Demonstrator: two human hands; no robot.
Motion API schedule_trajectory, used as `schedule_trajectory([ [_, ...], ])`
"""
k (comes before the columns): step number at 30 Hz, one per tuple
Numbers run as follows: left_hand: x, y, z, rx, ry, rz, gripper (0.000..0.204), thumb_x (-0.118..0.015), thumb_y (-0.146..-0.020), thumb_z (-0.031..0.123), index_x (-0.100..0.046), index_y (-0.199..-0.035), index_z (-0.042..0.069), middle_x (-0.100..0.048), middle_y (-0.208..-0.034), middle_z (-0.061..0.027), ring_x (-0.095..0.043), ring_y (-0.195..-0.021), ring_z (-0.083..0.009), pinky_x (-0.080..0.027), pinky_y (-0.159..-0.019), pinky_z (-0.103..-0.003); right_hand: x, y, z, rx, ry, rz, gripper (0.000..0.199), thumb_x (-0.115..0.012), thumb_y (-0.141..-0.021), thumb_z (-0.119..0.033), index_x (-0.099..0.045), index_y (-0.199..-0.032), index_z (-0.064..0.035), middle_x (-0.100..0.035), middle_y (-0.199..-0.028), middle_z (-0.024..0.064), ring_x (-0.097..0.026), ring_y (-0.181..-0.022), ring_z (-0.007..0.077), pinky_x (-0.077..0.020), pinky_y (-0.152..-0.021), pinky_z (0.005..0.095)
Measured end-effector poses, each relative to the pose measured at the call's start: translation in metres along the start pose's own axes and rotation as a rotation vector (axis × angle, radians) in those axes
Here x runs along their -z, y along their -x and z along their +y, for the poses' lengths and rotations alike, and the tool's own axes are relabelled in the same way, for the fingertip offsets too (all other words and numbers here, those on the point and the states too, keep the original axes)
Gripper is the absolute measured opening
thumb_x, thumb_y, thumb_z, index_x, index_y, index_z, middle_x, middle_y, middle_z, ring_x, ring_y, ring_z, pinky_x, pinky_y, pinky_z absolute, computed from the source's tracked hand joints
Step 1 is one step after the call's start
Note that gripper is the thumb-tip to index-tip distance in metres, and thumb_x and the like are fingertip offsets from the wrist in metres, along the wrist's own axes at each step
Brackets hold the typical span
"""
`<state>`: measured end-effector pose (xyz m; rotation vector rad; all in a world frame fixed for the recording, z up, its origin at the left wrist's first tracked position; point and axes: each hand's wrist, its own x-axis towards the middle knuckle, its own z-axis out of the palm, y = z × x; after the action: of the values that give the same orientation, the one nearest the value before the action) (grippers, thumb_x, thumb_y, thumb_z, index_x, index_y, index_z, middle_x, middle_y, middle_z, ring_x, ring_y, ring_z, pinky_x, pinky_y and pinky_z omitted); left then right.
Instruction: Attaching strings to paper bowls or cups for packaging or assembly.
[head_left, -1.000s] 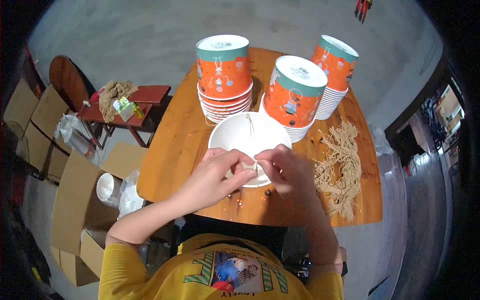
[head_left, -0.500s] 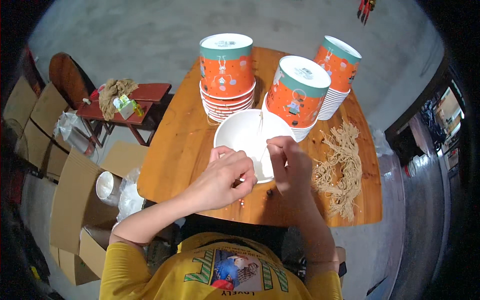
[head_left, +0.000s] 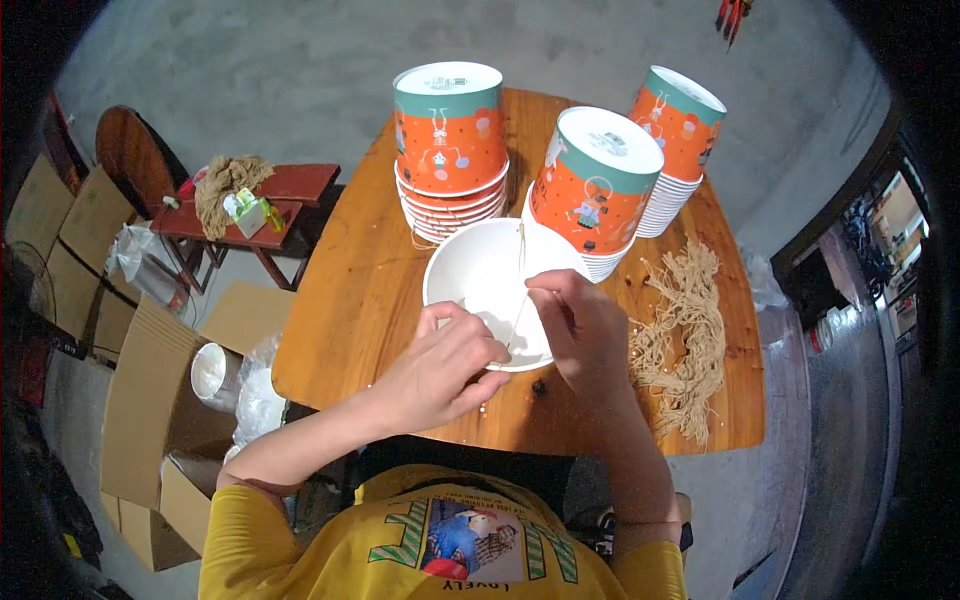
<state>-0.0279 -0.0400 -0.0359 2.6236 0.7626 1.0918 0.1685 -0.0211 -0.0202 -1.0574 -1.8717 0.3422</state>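
Observation:
A white paper bucket (head_left: 470,265) sits in front of me on the table, its open mouth facing up toward me. A thin tan string (head_left: 521,248) runs from its far rim across the mouth to the near rim. My left hand (head_left: 437,368) is closed at the near rim, fingers over the inside and thumb outside, where the string ends. Above the right part of the mouth, my right hand (head_left: 583,335) pinches the string between thumb and forefinger. The bucket's outer wall is mostly hidden.
Upturned stacks of orange-and-green paper buckets, a left stack (head_left: 450,140), a middle stack (head_left: 600,180) and a right stack (head_left: 683,120), stand on the wooden table (head_left: 340,330). A bundle of tan strings (head_left: 685,340) lies right. Left are a red bench (head_left: 300,185) and a cardboard box (head_left: 150,400).
My right hand has drawn slightly left and up with the string, which now shows more plainly down to the near rim. My left hand has shifted slightly left and down.

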Motion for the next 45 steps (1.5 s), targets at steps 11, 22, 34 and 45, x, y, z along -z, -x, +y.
schedule_trajectory([
  [11,0.0,-0.003,-0.004,-0.061,-0.063,-0.118,0.02,-0.066,-0.082,0.013,-0.052,-0.094,0.007,-0.046,-0.085,-0.0083,-0.051,-0.082,-0.0261,-0.034,-0.086,-0.041,0.0,-0.002,0.011,0.178,0.199,0.019,0.013,-0.064,-0.08,-0.008,-0.058,-0.091,-0.0094,-0.057,-0.073,0.0087,-0.058,-0.067,0.0305,-0.0454,-0.059,0.0409],
  [22,0.077,-0.02,-0.037,0.099,0.245,-0.229,0.014,-0.064,-0.087,0.019,-0.059,-0.092,0.007,-0.051,-0.088,-0.0042,-0.052,-0.091,-0.0214,-0.034,-0.089,-0.036,0.04,0.015,0.019,-0.115,-0.208,-0.253,0.01,-0.069,-0.081,-0.012,-0.065,-0.087,-0.0051,-0.05,-0.068,0.0002,-0.053,-0.067,0.0142,-0.0443,-0.061,0.0286],
  [34,0.184,-0.021,-0.135,0.327,0.91,0.776,0.047,-0.052,-0.095,0.029,-0.043,-0.134,0.004,-0.052,-0.125,-0.0096,-0.051,-0.118,-0.0216,-0.041,-0.101,-0.032,-0.057,-0.145,0.026,-0.383,-1.236,0.0,0.02,-0.05,-0.097,-0.025,-0.051,-0.087,-0.007,-0.048,-0.066,0.0002,-0.045,-0.055,0.0082,-0.0432,-0.053,0.0263],
  [45,0.078,-0.011,-0.154,0.651,0.848,0.46,0.038,-0.055,-0.094,0.024,-0.05,-0.125,0.003,-0.055,-0.117,-0.0053,-0.054,-0.11,-0.0132,-0.042,-0.091,-0.028,-0.109,-0.105,0.101,-0.792,-1.168,0.075,0.019,-0.048,-0.097,-0.026,-0.053,-0.097,-0.0078,-0.056,-0.078,0.0025,-0.051,-0.066,0.0092,-0.0454,-0.057,0.025],
])
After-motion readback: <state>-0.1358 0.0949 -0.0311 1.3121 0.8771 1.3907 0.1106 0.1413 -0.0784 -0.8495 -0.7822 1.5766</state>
